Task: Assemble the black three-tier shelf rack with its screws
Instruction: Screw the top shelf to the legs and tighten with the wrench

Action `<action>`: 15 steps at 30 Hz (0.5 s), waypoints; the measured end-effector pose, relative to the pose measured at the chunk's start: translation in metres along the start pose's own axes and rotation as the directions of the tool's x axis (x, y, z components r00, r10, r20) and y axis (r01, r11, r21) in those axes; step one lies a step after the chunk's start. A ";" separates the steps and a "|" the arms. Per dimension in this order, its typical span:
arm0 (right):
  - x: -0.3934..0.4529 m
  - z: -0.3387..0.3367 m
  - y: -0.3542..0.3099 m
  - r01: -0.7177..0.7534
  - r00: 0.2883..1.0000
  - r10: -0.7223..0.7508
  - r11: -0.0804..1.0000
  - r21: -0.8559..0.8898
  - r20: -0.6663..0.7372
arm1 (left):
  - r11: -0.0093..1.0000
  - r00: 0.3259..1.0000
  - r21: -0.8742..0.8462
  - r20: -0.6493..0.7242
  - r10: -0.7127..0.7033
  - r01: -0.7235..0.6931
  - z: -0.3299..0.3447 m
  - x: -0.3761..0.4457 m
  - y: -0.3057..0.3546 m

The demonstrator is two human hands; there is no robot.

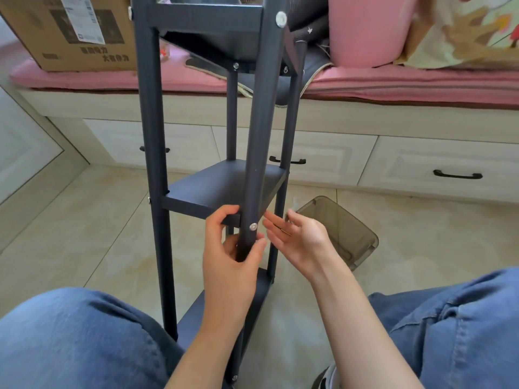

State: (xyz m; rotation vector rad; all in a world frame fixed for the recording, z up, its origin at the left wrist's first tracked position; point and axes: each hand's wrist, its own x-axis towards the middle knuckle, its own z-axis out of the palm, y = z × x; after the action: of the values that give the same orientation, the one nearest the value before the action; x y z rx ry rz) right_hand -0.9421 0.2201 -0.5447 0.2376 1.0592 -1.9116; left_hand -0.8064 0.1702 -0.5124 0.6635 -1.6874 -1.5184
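Note:
The black shelf rack stands upright on the floor between my knees, its tiers joined to round posts. A silver screw head sits in the near right post at the middle shelf; another screw shows at the top tier. My left hand grips that near post just below the middle shelf, thumb on the shelf's front edge. My right hand hovers beside the post on the right with fingers straight and relaxed, holding nothing.
A translucent brown bin lies on the tile floor right of the rack. Behind stands a bench with drawers, pink cushions and a cardboard box. My jeans-clad knees flank the rack.

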 end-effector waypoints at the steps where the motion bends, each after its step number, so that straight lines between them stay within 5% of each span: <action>1: 0.000 0.005 -0.005 -0.002 1.000 0.002 1.000 0.002 -0.006 | 1.000 1.000 0.013 -0.013 0.002 -0.002 -0.001 -0.002 -0.001; 9: 0.030 0.037 -0.057 0.223 0.925 -0.303 0.921 -0.319 -0.230 | 0.995 0.995 0.052 -0.050 -0.086 0.089 -0.017 -0.025 0.001; 15: 0.068 0.040 -0.081 0.162 0.920 -0.314 0.849 -0.503 -0.234 | 0.989 0.994 0.105 -0.056 -0.095 0.100 -0.026 -0.032 0.010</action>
State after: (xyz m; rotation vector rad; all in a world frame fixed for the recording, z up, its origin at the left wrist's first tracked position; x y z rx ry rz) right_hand -1.0353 0.1653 -0.5101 0.1260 1.8119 -1.7930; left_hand -0.7658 0.1824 -0.5084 0.8454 -1.7301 -1.4723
